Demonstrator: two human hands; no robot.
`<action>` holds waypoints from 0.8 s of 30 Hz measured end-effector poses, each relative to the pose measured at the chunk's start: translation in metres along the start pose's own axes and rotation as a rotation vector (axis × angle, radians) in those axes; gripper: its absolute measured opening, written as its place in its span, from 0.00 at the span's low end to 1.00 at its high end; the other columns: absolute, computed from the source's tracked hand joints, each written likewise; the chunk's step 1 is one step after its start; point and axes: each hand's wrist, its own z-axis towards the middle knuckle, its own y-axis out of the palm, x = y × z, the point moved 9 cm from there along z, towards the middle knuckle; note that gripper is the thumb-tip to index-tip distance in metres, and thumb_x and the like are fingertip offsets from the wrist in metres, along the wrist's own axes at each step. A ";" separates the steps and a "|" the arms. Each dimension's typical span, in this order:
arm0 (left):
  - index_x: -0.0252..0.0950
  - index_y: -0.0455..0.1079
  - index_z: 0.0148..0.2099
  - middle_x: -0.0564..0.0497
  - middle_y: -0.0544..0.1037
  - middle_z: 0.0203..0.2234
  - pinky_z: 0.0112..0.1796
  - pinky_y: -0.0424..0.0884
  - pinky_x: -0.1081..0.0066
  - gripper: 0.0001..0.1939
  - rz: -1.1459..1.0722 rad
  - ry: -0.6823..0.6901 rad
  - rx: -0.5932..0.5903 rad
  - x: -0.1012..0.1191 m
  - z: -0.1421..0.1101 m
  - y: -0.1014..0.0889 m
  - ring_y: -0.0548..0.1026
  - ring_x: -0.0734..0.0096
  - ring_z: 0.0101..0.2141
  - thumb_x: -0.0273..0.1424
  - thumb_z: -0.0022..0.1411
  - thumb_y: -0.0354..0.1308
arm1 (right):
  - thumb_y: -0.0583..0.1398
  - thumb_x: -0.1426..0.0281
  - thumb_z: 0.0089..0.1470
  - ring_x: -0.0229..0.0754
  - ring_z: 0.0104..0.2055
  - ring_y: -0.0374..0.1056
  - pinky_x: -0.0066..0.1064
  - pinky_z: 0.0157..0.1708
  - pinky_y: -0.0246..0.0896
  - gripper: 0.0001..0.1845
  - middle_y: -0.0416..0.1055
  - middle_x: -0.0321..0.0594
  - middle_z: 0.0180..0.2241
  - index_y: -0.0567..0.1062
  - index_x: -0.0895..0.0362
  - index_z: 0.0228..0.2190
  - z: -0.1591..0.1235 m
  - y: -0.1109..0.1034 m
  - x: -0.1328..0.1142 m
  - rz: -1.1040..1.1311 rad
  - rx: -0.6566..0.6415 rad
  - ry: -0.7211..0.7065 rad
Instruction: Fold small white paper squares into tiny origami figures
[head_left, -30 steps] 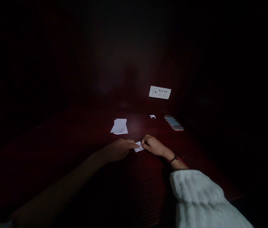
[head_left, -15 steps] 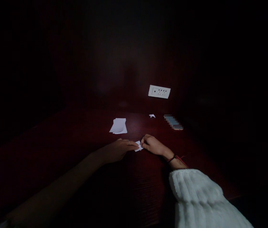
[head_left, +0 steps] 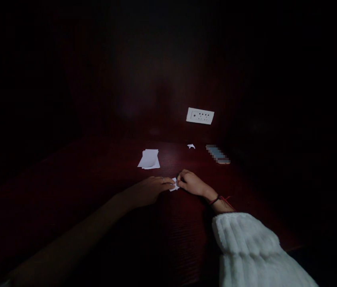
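Note:
A small piece of folded white paper (head_left: 174,184) lies on the dark red table between my two hands. My left hand (head_left: 153,189), with a ring on one finger, reaches in from the left, its thumb and index fingertip close together on the paper's left part. At the right edge, my right hand (head_left: 192,183) is closed, its curled fingers pinching the paper and hiding that edge. A black and red cord bracelet (head_left: 219,199) circles the right wrist, above a white knitted sleeve (head_left: 246,235).
Beyond my left hand lies a small stack of white paper sheets (head_left: 148,158). A small folded white paper piece (head_left: 191,146) sits near the wall. To its right is a phone (head_left: 217,154) with a blurred screen. A white socket panel (head_left: 200,116) is set in the wall.
My left hand's index finger has bent slightly, and the thumb has come further onto the paper. My right hand stays nearly in place at the paper's right edge.

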 end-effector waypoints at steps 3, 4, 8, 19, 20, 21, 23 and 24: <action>0.42 0.54 0.51 0.55 0.60 0.48 0.45 0.55 0.69 0.28 0.003 0.006 -0.004 0.002 0.001 0.000 0.60 0.72 0.45 0.14 0.48 0.42 | 0.52 0.75 0.45 0.34 0.32 0.59 0.25 0.33 0.52 0.05 0.65 0.39 0.26 0.67 0.61 0.22 0.000 0.001 0.002 0.004 -0.003 0.012; 0.42 0.53 0.51 0.55 0.60 0.48 0.45 0.54 0.69 0.28 0.007 0.009 0.000 0.003 0.001 0.000 0.60 0.72 0.46 0.14 0.49 0.42 | 0.52 0.75 0.45 0.34 0.32 0.59 0.25 0.33 0.52 0.05 0.65 0.40 0.26 0.67 0.61 0.23 0.000 0.001 0.002 0.006 -0.005 0.018; 0.40 0.51 0.53 0.53 0.57 0.51 0.47 0.53 0.70 0.28 0.045 0.029 0.008 0.008 -0.001 0.000 0.57 0.72 0.48 0.14 0.51 0.41 | 0.53 0.75 0.44 0.35 0.32 0.59 0.25 0.33 0.52 0.04 0.64 0.40 0.27 0.68 0.61 0.23 -0.001 0.001 0.005 0.010 -0.008 0.038; 0.37 0.52 0.51 0.50 0.60 0.48 0.44 0.55 0.69 0.20 0.106 -0.041 0.013 0.007 0.001 0.007 0.58 0.69 0.46 0.19 0.56 0.41 | 0.54 0.75 0.42 0.33 0.29 0.59 0.24 0.32 0.53 0.03 0.63 0.38 0.25 0.68 0.61 0.21 -0.001 -0.002 0.007 0.056 0.011 0.098; 0.37 0.52 0.51 0.50 0.60 0.48 0.44 0.55 0.69 0.20 0.106 -0.041 0.019 0.007 0.001 0.007 0.59 0.69 0.46 0.19 0.56 0.41 | 0.54 0.75 0.42 0.33 0.29 0.58 0.24 0.31 0.53 0.03 0.63 0.38 0.25 0.68 0.61 0.21 -0.001 -0.003 0.007 0.064 0.021 0.107; 0.37 0.52 0.51 0.50 0.60 0.48 0.44 0.55 0.70 0.20 0.107 -0.042 0.024 0.007 0.001 0.006 0.59 0.69 0.46 0.19 0.56 0.41 | 0.55 0.76 0.42 0.32 0.28 0.58 0.23 0.30 0.52 0.02 0.63 0.37 0.25 0.68 0.61 0.22 -0.002 -0.003 0.008 0.074 0.032 0.117; 0.37 0.52 0.51 0.50 0.60 0.47 0.43 0.56 0.70 0.20 0.112 -0.045 0.028 0.008 0.001 0.005 0.59 0.69 0.45 0.19 0.56 0.41 | 0.55 0.76 0.42 0.32 0.27 0.58 0.22 0.29 0.52 0.02 0.63 0.36 0.24 0.68 0.61 0.23 -0.004 -0.005 0.011 0.103 0.056 0.137; 0.37 0.52 0.51 0.50 0.61 0.47 0.43 0.56 0.70 0.20 0.116 -0.047 0.028 0.008 0.001 0.005 0.59 0.69 0.45 0.19 0.56 0.41 | 0.55 0.75 0.43 0.31 0.26 0.58 0.22 0.28 0.52 0.02 0.63 0.35 0.24 0.68 0.61 0.24 -0.005 -0.007 0.012 0.116 0.074 0.141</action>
